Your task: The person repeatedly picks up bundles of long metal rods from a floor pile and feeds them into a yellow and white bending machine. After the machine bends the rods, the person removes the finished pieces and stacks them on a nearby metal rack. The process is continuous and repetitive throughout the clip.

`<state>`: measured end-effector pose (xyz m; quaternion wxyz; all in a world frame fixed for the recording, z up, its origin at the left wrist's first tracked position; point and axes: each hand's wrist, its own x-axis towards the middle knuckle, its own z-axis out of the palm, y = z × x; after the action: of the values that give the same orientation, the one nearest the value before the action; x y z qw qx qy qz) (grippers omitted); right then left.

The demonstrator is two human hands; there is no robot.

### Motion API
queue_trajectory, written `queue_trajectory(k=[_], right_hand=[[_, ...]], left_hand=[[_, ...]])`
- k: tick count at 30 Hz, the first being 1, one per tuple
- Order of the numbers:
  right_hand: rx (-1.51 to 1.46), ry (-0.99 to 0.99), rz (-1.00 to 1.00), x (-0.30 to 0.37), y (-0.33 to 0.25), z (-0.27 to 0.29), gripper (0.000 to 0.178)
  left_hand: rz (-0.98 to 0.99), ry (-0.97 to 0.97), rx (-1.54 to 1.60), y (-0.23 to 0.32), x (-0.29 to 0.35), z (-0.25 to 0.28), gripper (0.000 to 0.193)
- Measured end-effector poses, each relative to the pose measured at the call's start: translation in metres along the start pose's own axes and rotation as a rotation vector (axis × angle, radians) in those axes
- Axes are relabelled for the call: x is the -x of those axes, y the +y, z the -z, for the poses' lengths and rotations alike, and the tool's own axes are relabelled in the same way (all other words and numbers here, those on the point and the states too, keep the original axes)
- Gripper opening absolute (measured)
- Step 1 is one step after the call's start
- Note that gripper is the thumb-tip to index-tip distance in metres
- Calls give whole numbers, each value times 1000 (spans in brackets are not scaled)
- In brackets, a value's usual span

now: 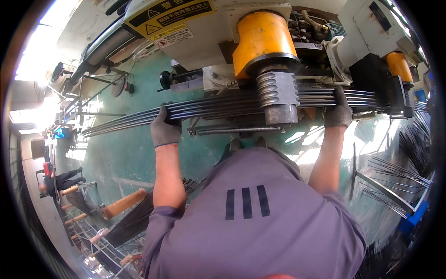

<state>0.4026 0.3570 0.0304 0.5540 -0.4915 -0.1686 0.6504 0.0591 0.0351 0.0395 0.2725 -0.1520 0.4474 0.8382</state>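
Observation:
A layered bundle of long, thin dark metal rods [209, 108] runs across in front of me. My left hand [166, 128], in a grey glove, grips its near edge left of the machine head, with the thumb on top. Farther right, my gloved right hand [339, 111] holds the same rods, thumb up over them. Between my hands stands a ribbed steel die [278, 89] beneath an orange cylinder [265, 39]; it hides part of the rods. Their right ends lie by a black machine block [392, 95].
A thin bar [237, 130] extends below the rods, close to my body. Racks with dark rods [127, 223] stand at lower left, near an orange-brown roller [123, 203]. More loose rods [395, 169] rest on a stand at right. Another person [62, 181] is at far left.

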Motion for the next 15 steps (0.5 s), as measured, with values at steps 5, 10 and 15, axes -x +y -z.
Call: queue_trajectory(k=[5, 10, 15], right_hand=[[76, -84, 54, -12, 3, 18, 33], [1400, -199, 844, -18, 7, 41, 53], [1477, -180, 909, -12, 5, 32, 55]], left_hand=[[19, 32, -20, -5, 4, 18, 21], [-20, -25, 32, -5, -6, 4, 22], [-15, -101, 85, -9, -14, 18, 22]])
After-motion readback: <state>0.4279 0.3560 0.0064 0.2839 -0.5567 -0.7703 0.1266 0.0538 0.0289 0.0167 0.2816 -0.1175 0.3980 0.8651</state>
